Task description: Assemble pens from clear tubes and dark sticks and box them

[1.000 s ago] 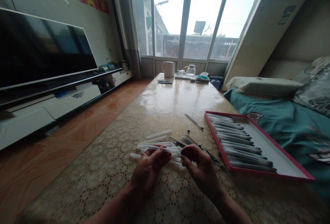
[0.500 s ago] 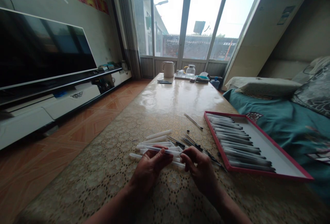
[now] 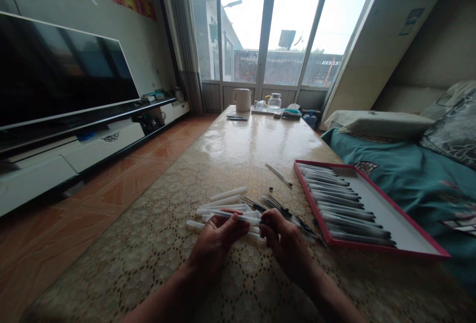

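Observation:
My left hand (image 3: 217, 240) pinches a clear pen barrel (image 3: 241, 218) between thumb and fingers, held level above the table. My right hand (image 3: 284, 237) is closed at the barrel's right end, pinching a thin dark refill that I can barely make out. Under and behind my hands lies a pile of clear pen barrels (image 3: 225, 203). A bunch of thin dark refills (image 3: 275, 204) lies just right of that pile. A red-rimmed tray (image 3: 401, 251) at the right holds a row of assembled pens (image 3: 342, 206).
The lace-patterned table (image 3: 156, 243) runs away from me. One loose pen (image 3: 278, 174) and a small black cap (image 3: 271, 189) lie mid-table. A white kettle (image 3: 242, 99) and glass jar (image 3: 274, 101) stand at the far end. Sofa right, television left.
My hands have drawn slightly closer together, the right hand shifting a little left toward the barrel's end. The pile, refills and tray have not moved.

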`<state>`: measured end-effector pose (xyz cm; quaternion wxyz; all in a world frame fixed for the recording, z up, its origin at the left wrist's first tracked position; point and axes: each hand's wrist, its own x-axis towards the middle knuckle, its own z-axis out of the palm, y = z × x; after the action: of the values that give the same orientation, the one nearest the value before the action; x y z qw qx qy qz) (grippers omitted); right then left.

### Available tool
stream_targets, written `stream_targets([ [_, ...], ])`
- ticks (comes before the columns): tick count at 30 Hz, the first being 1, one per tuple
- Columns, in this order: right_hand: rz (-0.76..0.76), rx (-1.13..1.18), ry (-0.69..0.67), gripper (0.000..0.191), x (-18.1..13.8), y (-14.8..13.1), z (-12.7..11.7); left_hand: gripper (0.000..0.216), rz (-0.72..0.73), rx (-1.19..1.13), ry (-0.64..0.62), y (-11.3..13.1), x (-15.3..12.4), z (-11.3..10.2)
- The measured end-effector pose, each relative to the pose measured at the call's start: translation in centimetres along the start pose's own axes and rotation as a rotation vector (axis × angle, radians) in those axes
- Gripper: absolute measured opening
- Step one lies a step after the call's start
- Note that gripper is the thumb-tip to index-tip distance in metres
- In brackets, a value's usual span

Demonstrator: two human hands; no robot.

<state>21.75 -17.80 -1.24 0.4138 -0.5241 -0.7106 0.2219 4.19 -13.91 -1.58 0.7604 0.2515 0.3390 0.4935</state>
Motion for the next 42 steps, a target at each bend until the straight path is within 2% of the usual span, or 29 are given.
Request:
stream_targets([
  [7,0.017,-0.074,-0.03,0.038,-0.11,0.68,0.16,0.025,-0.002,0.003,-0.057,-0.18,0.11,-0.12],
  [14,0.027,-0.112,-0.03,0.018,-0.11,0.21,-0.05,0.029,0.004,0.005,0.003,0.07,0.1,0.17],
  [19,0.048,-0.136,-0.051,0.036,-0.12,0.55,0.08,0.028,-0.012,0.001,-0.027,0.09,0.03,0.31],
  [26,0.048,-0.108,-0.063,0.018,-0.15,0.07,-0.1,0.031,0.006,0.006,0.017,0.2,0.02,0.18],
  [30,0.056,-0.12,-0.063,0.032,-0.29,0.34,-0.01,0.029,-0.009,0.009,-0.017,0.17,0.01,0.19],
  [36,0.035,-0.137,-0.048,0.019,-0.18,0.1,-0.22,0.029,-0.003,0.012,0.004,0.18,-0.02,0.23],
  [40,0.039,-0.163,-0.049,0.033,-0.17,0.15,-0.17,0.025,-0.01,0.027,-0.056,0.06,0.01,0.12],
  [42,0.046,-0.161,-0.045,0.034,-0.18,0.08,-0.17,0.025,-0.008,0.027,-0.051,0.08,0.01,0.13],
])
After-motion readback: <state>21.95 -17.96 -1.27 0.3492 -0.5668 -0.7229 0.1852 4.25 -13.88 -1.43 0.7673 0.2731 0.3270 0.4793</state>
